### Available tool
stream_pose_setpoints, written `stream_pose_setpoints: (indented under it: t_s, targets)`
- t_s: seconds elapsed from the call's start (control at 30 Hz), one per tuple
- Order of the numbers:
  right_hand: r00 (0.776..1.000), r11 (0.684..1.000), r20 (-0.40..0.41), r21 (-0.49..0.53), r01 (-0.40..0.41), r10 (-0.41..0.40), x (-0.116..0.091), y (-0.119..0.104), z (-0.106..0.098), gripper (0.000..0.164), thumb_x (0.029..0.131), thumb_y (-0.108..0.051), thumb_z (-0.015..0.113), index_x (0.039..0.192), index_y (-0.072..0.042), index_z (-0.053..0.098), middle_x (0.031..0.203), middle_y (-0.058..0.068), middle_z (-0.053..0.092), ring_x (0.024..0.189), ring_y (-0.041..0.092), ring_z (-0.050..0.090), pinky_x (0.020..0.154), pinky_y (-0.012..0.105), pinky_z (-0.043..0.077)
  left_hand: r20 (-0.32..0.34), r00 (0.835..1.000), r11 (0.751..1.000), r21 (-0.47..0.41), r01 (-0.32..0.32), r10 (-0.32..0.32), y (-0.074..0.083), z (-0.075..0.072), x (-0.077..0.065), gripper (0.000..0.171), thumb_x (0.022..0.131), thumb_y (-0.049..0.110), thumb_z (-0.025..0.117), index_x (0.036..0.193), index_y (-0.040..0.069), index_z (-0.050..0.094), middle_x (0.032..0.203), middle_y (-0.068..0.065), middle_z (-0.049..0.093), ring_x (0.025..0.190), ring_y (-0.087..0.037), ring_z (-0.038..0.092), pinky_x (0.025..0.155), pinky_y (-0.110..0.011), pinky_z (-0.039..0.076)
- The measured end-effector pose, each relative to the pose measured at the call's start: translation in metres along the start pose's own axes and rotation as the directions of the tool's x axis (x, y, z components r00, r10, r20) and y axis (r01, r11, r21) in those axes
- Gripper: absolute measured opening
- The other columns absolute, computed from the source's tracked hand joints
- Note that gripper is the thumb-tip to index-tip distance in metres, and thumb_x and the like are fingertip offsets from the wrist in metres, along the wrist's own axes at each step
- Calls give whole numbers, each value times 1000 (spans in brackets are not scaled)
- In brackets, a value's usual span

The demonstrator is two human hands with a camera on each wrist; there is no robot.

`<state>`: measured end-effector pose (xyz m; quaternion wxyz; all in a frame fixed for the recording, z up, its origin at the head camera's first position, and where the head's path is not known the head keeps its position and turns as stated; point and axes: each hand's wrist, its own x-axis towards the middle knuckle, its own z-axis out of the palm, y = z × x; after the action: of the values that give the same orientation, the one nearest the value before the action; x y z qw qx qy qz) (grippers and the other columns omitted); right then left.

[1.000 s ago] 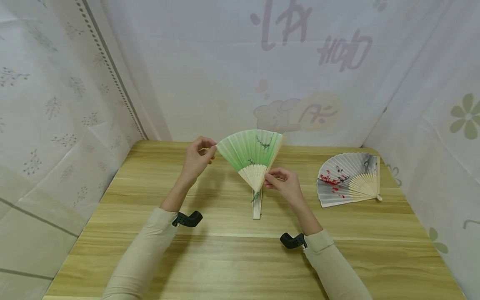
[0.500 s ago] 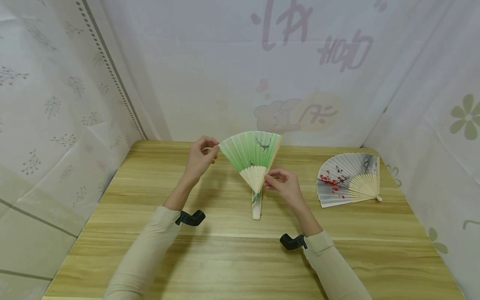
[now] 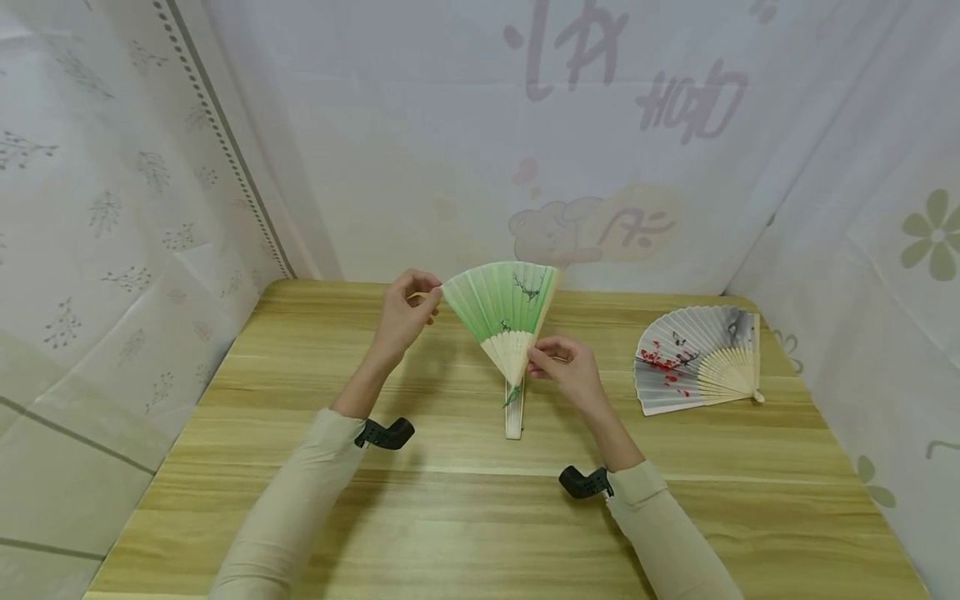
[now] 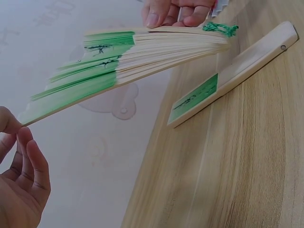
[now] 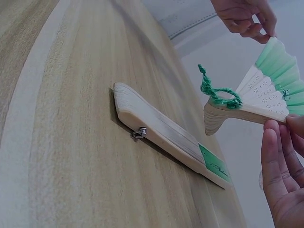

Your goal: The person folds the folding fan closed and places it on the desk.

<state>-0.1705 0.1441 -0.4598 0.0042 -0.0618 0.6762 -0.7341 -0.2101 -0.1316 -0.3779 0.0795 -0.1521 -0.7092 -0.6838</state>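
Partly spread, a green folding fan [image 3: 501,304] with a dark branch print is held above the table between both hands. My left hand [image 3: 405,312] pinches its far left corner between thumb and fingertip. With thumb and fingers, my right hand [image 3: 566,367] pinches the right-hand guard stick, a little above the pivot. A green cord [image 5: 223,97] is tied at the pivot end. Below it on the table lies a folded fan [image 4: 232,76], closed up, with a green printed tip and a metal ring [image 5: 139,133] at its pivot; the held fan hides part of it in the head view.
To the right, a grey folding fan [image 3: 686,358] with red blossoms lies spread on the wooden table [image 3: 450,517]. Printed cloth [image 3: 420,125] hangs behind the table and along both sides. Each wrist carries a black camera mount [image 3: 386,433].
My left hand has moved slightly right, drawing the green fan's left edge inward, so the fan is a little narrower. My right hand stays almost still.
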Motion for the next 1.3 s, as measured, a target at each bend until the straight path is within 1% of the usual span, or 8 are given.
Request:
stream_pose_setpoints:
  t_s: [0.17, 0.37, 0.6, 0.77, 0.93, 1.07, 1.17, 1.3]
  targets:
    - [1000, 1000, 17, -11, 4, -4, 0, -1, 0, 17, 94, 3, 71, 104, 16, 66, 90, 23, 68, 77, 26, 71, 80, 51, 58, 3, 1000, 1000, 10, -13, 13, 0, 2, -1, 17, 98, -7, 59, 111, -18, 57, 99, -30, 59, 64, -12, 58, 58, -24, 51]
    - [997, 1000, 72, -1, 18, -18, 1, 1, 0, 17, 94, 1, 71, 105, 14, 67, 93, 30, 68, 83, 38, 71, 81, 56, 55, 7, 997, 996, 44, -76, 76, 3, 7, 0, 13, 96, -10, 60, 106, -19, 58, 96, -33, 60, 64, -9, 58, 56, -22, 50]
    - [991, 999, 128, 23, 33, -36, 3, 1, 2, 16, 94, 2, 71, 105, 14, 66, 94, 27, 69, 84, 36, 71, 82, 59, 53, 1, 988, 988, 29, -152, 152, 9, 13, 4, 7, 95, -13, 60, 99, -18, 60, 92, -30, 61, 64, -9, 57, 54, -24, 47]
    - [989, 1000, 144, -10, 27, -25, 1, 0, 5, 15, 95, 4, 70, 105, 13, 66, 94, 27, 69, 87, 46, 68, 82, 59, 54, -39, 989, 990, -12, -144, 143, 4, 12, 7, 9, 95, -15, 58, 100, -22, 57, 89, -32, 59, 63, -9, 56, 53, -21, 45]
    - [984, 998, 180, -56, 2, 8, 0, 2, 8, 14, 96, 4, 68, 106, 14, 65, 94, 26, 70, 85, 36, 71, 82, 57, 56, -116, 983, 989, -32, -148, 143, -15, 10, 14, 3, 94, -13, 59, 97, -15, 61, 86, -19, 63, 62, -8, 56, 52, -18, 43]
    - [981, 998, 192, -49, -26, 35, 0, 4, 9, 15, 97, 2, 67, 107, 14, 65, 94, 25, 70, 86, 36, 70, 82, 55, 56, -166, 976, 988, -50, -147, 137, -18, 10, 15, 4, 94, -14, 60, 96, -11, 61, 83, -9, 64, 59, -7, 55, 51, -18, 42]
    - [983, 999, 183, -47, -23, 32, 0, 4, 10, 18, 99, -1, 67, 108, 13, 65, 94, 23, 70, 85, 35, 70, 82, 53, 57, -176, 977, 989, -55, -135, 124, -17, 10, 15, 4, 94, -15, 59, 98, -13, 60, 85, -13, 65, 58, -7, 54, 51, -17, 42]
    - [984, 998, 179, -60, -2, 13, 1, 5, 9, 21, 100, -6, 66, 109, 13, 66, 94, 22, 70, 82, 25, 71, 81, 52, 57, -174, 978, 990, -57, -127, 115, -17, 10, 15, 5, 94, -15, 57, 98, -16, 59, 88, -22, 64, 57, -7, 52, 50, -16, 41]
